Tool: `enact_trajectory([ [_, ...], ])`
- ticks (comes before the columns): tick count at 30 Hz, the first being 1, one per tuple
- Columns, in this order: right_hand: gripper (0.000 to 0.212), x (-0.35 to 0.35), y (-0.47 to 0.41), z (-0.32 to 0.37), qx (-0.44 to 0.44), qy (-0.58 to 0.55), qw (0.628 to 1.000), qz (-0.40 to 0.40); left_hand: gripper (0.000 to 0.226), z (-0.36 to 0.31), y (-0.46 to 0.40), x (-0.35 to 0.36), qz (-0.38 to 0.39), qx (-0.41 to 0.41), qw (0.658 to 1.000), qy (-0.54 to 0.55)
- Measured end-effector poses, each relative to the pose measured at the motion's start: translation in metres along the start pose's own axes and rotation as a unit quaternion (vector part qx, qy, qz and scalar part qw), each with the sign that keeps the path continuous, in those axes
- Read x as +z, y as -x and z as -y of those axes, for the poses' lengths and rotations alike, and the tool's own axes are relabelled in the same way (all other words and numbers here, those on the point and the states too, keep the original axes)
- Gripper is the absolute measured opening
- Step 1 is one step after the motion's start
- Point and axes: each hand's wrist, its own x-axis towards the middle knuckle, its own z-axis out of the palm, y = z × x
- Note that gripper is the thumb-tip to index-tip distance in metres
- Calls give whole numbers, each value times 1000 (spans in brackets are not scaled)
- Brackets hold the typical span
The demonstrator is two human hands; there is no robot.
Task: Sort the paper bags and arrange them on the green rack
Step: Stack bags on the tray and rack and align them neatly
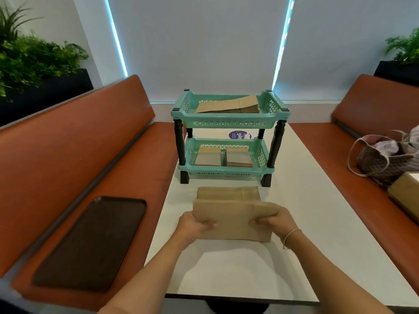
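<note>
Gripping a stack of brown paper bags (233,220) from both ends, just above the white table (301,223). Left hand (195,224) curling round the left edge, thumb lying on top; right hand (272,219) clamping the right edge the same way, fingers tucked underneath, a thin bracelet (291,235) circling that wrist. Holding the stack roughly level, near edge tipping down a little. Just beyond it, lying flat on the table, a second pile of bags (227,192), its near edge partly covered by the held stack. Further back, standing upright in the middle of the table, the green rack (230,123) on its black posts. Resting in the top tray, a long pile of bags (229,105), leaning against the right side. Sitting side by side in the bottom tray, two smaller piles (223,157). Off to the left, lying on the orange bench (68,155), a dark tray (90,243). Over on the right bench, a woven handbag (383,159).
</note>
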Motion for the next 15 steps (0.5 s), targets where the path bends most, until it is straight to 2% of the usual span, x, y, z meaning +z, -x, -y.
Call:
enact_trajectory([
  [2,32,-11,-5,18,-34,30,999,16,35,-18,-2,-5,-3,17,999,-50],
  [4,33,-19,-9,41,-73,143,986,43,33,-44,-1,-11,8,31,992,-121],
  [6,30,-16,-10,64,-97,261,956,88,27,-71,-1,-13,36,50,980,-187],
  [8,22,-6,-11,80,-121,382,908,124,16,-97,1,-8,67,80,963,-247],
  [10,11,2,-9,88,-122,426,888,121,17,-118,3,-3,58,115,958,-256],
  [12,11,3,-8,85,-100,363,923,86,28,-130,4,-4,2,136,977,-166],
  [14,15,0,-5,77,-53,190,979,54,38,-125,3,-7,-29,127,991,-31],
  [15,17,0,-2,71,-24,85,995,47,43,-117,4,-8,-14,108,994,5],
])
